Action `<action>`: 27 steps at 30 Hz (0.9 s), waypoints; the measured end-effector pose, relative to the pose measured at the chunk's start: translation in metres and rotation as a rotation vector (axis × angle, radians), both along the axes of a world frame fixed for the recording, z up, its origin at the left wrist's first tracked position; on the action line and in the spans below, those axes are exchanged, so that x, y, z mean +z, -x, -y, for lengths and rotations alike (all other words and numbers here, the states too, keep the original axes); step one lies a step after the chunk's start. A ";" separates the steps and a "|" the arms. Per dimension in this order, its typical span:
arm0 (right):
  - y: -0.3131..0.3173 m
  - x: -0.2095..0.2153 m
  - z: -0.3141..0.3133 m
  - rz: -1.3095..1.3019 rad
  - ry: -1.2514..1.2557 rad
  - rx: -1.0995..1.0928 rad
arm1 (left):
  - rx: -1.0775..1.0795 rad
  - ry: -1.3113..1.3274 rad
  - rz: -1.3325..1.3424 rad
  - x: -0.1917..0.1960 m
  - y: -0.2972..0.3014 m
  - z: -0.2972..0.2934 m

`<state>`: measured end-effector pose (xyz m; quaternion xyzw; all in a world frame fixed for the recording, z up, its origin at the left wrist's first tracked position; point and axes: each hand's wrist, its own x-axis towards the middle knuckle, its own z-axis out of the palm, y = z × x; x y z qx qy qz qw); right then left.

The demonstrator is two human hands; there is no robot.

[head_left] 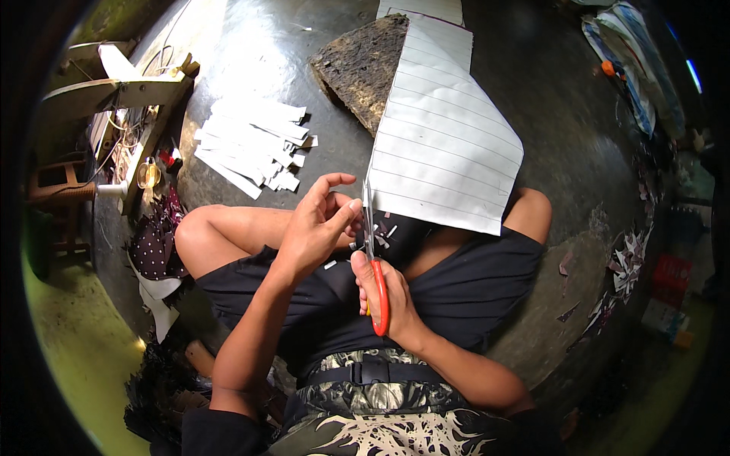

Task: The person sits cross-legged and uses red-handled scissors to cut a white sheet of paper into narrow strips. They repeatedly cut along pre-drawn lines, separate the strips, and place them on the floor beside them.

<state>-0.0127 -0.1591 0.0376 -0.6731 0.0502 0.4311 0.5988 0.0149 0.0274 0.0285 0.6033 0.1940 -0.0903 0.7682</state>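
Head view looks down on a seated person's lap, where the large white ruled paper sheet (449, 144) serves as the landmark. At the sheet's lower left edge the right hand (384, 292) is closed through the handles of red-handled steel scissors (374, 266), blades pointing up into the paper's edge. Just left of that edge the left hand (319, 224) pinches, fingers together, the narrow strip being cut free. Well left of the sheet, on the dark floor, lies a pile of white cut paper strips (255, 144), so a good many strips look finished. Most of the sheet is uncut, so I judge much cutting remains. Behind the sheet sits a rough brown fibrous slab (357, 64)
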 end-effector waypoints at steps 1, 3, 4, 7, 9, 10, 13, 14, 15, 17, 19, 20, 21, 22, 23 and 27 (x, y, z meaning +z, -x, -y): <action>0.000 0.000 -0.001 0.024 -0.006 -0.001 | 0.001 0.006 -0.004 -0.001 0.000 -0.001; 0.000 0.001 -0.003 0.063 0.010 0.008 | 0.002 0.016 0.002 -0.002 0.000 -0.004; -0.001 0.003 -0.003 0.041 0.009 0.014 | 0.004 0.031 -0.001 -0.003 0.000 -0.004; -0.003 0.008 0.001 -0.022 0.019 0.033 | 0.014 0.061 -0.008 -0.005 0.000 -0.006; -0.005 0.010 0.003 -0.055 0.041 0.051 | 0.029 0.068 0.003 -0.008 0.001 -0.007; -0.006 0.011 0.004 -0.002 0.053 0.074 | 0.047 0.078 -0.029 -0.011 0.002 -0.009; -0.002 0.017 0.012 0.235 0.073 0.120 | 0.086 0.087 -0.031 -0.018 0.004 -0.015; 0.001 0.024 0.022 0.365 0.069 0.119 | 0.007 -0.110 -0.071 -0.020 0.004 -0.018; 0.004 0.030 0.033 0.508 0.071 0.126 | -0.080 -0.300 -0.095 -0.021 0.004 -0.021; -0.001 0.040 0.059 0.591 0.035 -0.025 | -0.266 -0.758 -0.148 -0.020 -0.001 -0.022; -0.022 0.040 0.083 0.718 0.089 -0.268 | -0.186 -0.781 -0.039 -0.017 -0.016 -0.019; -0.043 0.037 0.096 0.822 0.133 -0.394 | -0.153 -0.798 -0.025 -0.013 -0.026 -0.016; -0.065 0.034 0.110 0.885 0.267 -0.420 | -0.076 -0.666 0.011 -0.010 -0.041 -0.011; -0.087 0.033 0.125 0.952 0.427 -0.416 | -0.023 -0.430 0.045 -0.005 -0.056 -0.006; -0.110 0.026 0.134 0.964 0.500 -0.422 | -0.074 -0.351 -0.082 0.001 -0.070 -0.003; -0.170 0.004 0.147 0.461 0.205 -0.488 | -0.055 0.221 0.021 0.029 -0.090 0.015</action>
